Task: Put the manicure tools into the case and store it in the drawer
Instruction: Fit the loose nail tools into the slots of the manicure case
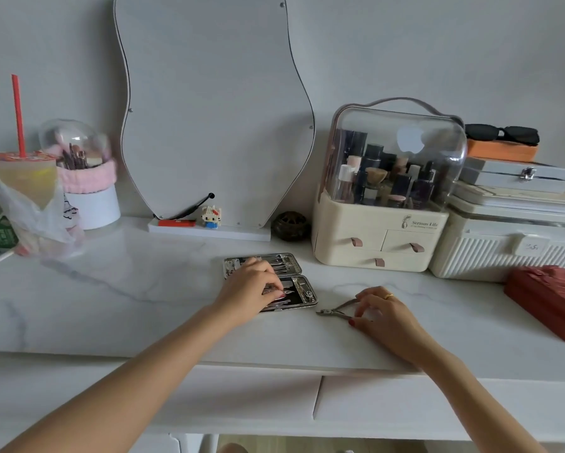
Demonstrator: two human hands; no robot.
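Note:
An open manicure case lies flat on the white marble desk, both halves holding several metal tools. My left hand rests over the case, its fingertips pinching a thin metal tool in the near half. To the right of the case, metal cuticle nippers lie on the desk with jaws pointing left. My right hand pinches the nippers' handles between thumb and fingers. Two closed desk drawers show below the front edge.
A cream cosmetics organiser with a clear dome stands behind right, white boxes beside it and a red pleated bag at far right. A wavy mirror leans at the back. A drink cup and brush holder stand at left.

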